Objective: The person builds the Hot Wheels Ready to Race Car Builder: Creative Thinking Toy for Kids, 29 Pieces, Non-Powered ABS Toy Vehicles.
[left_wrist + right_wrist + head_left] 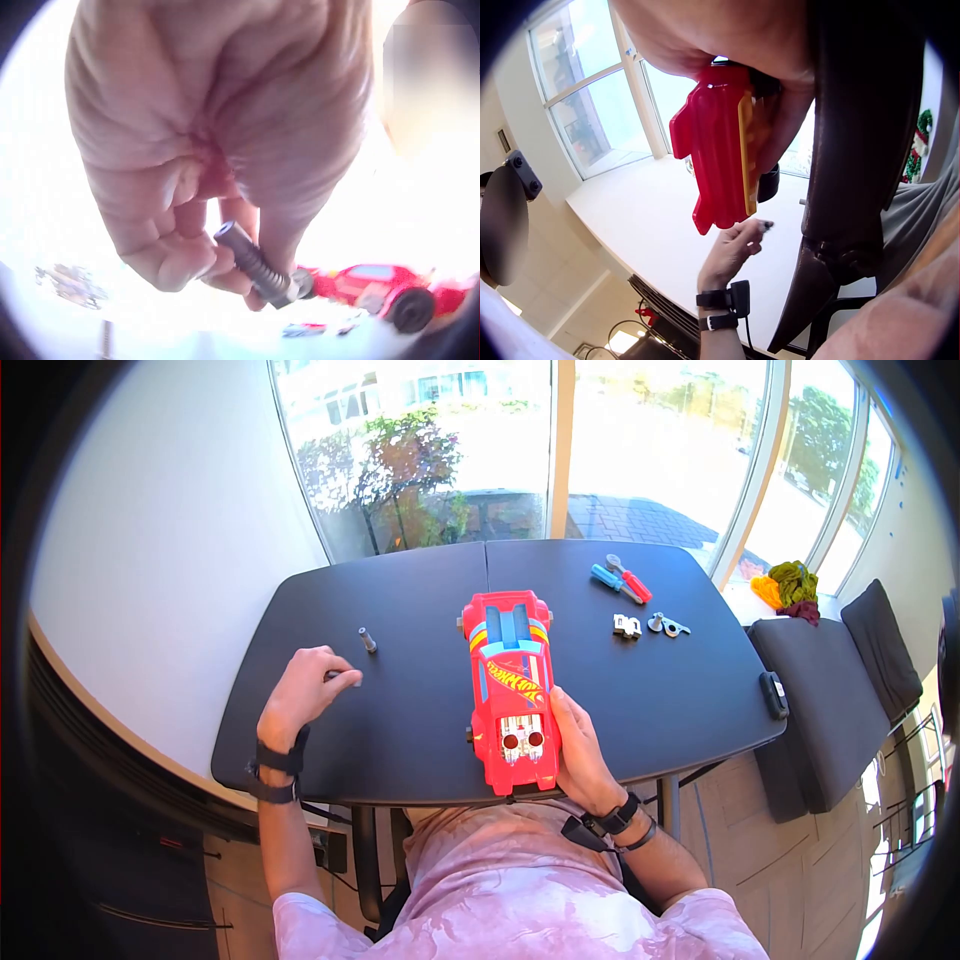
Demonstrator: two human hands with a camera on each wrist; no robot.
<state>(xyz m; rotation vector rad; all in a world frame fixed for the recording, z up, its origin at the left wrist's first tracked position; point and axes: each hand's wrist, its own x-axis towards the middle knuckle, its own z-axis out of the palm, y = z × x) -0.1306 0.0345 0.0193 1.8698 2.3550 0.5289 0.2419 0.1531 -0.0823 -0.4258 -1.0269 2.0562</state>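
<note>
Bright windows (650, 450) fill the top of the head frame, leafy shrubs (410, 455) showing outside, and below them spreads a dark table (400, 750). And right at the centre, there it is: a red toy car (512, 690), held up over the table, yellow lettering across it, its silvery engine piece (523, 740) with two dark round openings at the lower end. The right hand (585, 750) has it clamped along the lower right side; over in the right wrist view, the red body sits just under that hand, at upper middle.

Across to the left of the head frame now, and the left hand (308, 688) has its fingertips pinched together on something small. Its own wrist view gives it away: a grey ribbed peg (259, 266), tilted, lower middle of that frame, with the car side-on at lower right.

Just beyond that hand, a small grey cylinder (367, 640) stands upright on the table. Over at upper right, a blue-handled tool (612, 580) and a red-handled tool (630, 580) lie side by side, and just below them a white block (627, 626) near some grey metal pieces (668, 625). Far right: a dark cushioned seat (820, 700), colourful cloth (795, 592) bundled behind it.
</note>
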